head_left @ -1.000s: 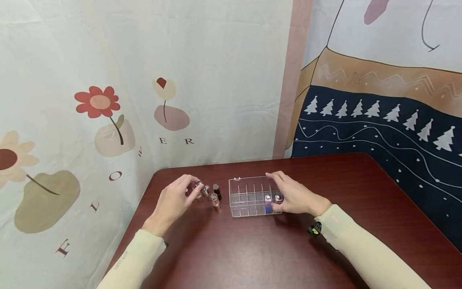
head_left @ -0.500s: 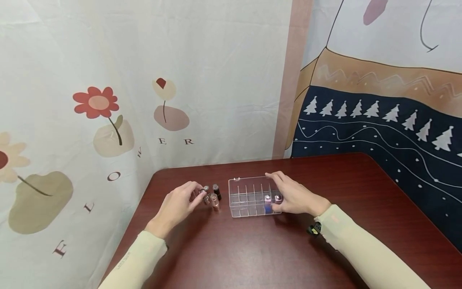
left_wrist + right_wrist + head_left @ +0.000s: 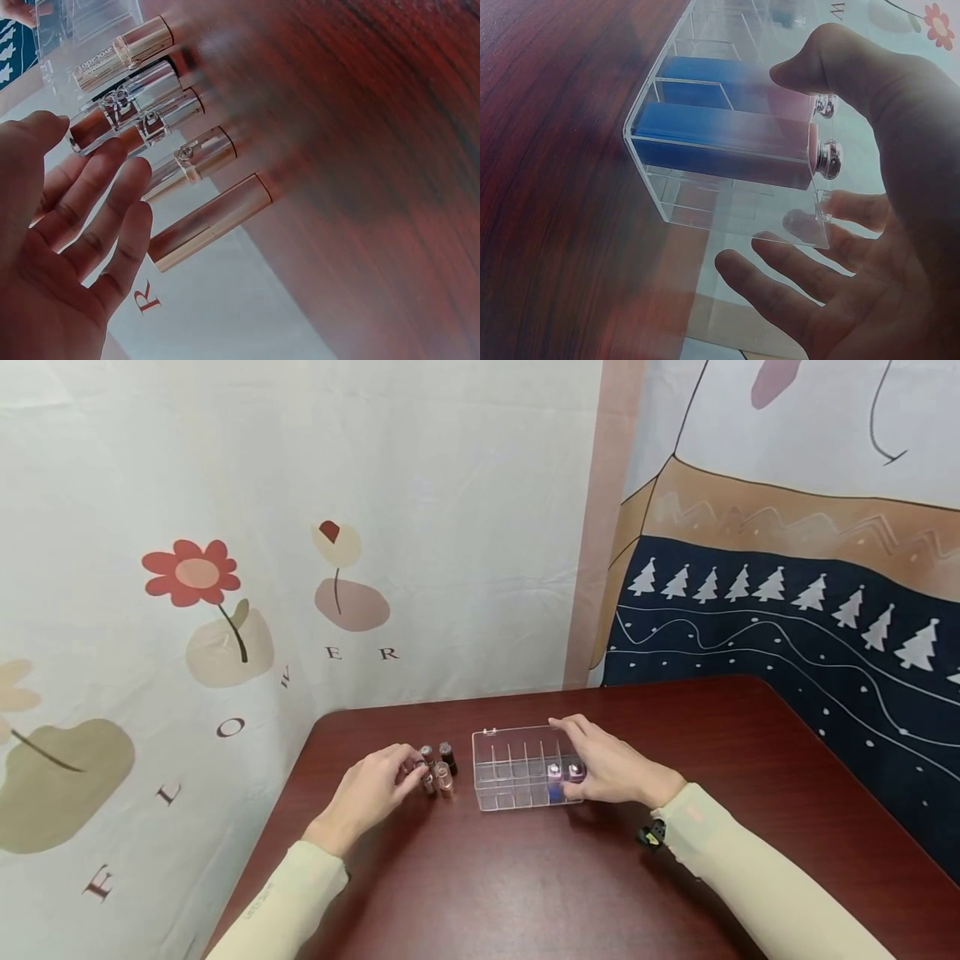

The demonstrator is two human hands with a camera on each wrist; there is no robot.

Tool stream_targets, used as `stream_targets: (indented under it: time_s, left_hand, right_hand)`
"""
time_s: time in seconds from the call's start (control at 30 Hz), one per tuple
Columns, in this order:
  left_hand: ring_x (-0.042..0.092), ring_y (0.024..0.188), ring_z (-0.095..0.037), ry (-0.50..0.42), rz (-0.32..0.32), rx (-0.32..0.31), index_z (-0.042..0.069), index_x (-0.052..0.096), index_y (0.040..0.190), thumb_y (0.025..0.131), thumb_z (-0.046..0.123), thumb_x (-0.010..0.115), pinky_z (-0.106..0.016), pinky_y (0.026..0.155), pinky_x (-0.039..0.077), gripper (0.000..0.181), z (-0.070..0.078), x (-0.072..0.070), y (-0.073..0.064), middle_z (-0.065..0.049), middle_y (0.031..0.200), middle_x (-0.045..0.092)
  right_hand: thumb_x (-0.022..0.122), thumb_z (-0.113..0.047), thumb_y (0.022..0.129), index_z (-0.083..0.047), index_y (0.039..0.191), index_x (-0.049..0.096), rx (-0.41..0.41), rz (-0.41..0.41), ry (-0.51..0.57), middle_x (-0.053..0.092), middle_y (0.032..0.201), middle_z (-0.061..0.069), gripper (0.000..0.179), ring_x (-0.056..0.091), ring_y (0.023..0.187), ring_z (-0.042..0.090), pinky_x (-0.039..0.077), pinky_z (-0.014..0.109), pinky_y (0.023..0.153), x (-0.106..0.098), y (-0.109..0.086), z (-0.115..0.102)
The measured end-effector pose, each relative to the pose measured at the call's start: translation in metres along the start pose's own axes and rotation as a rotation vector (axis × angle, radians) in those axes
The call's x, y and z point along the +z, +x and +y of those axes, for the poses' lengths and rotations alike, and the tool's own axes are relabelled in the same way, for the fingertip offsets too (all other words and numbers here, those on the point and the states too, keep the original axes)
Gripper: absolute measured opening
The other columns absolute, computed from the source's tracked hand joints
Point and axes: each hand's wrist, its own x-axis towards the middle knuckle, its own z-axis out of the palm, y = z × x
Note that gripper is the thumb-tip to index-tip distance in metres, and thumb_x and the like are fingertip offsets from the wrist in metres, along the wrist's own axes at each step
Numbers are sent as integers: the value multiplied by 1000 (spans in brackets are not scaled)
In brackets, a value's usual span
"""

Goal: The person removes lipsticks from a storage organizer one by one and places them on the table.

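My left hand [image 3: 367,789] is at a cluster of small lipstick tubes standing upright on the table's left side. In the left wrist view its thumb and index finger pinch the top end of a lip gloss tube [image 3: 142,88] with clear and dark red parts. Beside it stand an orange-tinted clear tube [image 3: 169,116], a gold tube [image 3: 210,157] and a rose-gold tube [image 3: 214,221]. My right hand [image 3: 618,768] grips the right end of a clear divided box [image 3: 502,795], thumb in front and fingers behind. Two blue-to-pink square tubes [image 3: 720,142] with silver knobs occupy its right-end compartments.
A black tube [image 3: 447,756] stands at the back of the cluster, a short way left of the box. The dark red tabletop [image 3: 510,885] runs back to a flower-print cloth [image 3: 465,527] and a navy tree-print cloth [image 3: 750,627].
My left hand has moved slightly right and lower, bringing the tube it pinches down among the others. The right hand and the box have stayed put.
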Motion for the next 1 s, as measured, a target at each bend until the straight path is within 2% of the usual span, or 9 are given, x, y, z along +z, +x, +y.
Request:
stream_targets:
  time_s: [0.17,0.57,1.0]
  left_hand:
    - [73,83,-10,7,-22,-9,19,79,109,107,26,86,-36,71,62,10,0,2,-1,7,97,76]
    - [68,83,-14,14,-36,-13,18,79,109,107,26,86,-37,69,59,11,-1,4,1,6,94,75]
    - [70,80,-9,14,-31,-22,19,80,110,106,26,87,-35,67,59,12,0,3,1,5,97,76]
  right_hand:
    - [96,-27,89,-2,174,42,-20,11,-13,58,163,22,103,67,140,39,62,60,118,1,0,-1]
    - [96,-29,89,-3,175,41,4,1,-8,56,166,21,105,66,141,37,62,59,120,-1,0,-1]
    - [96,-28,89,-6,176,40,12,-8,10,55,167,22,106,66,140,38,62,60,119,-1,0,-1]
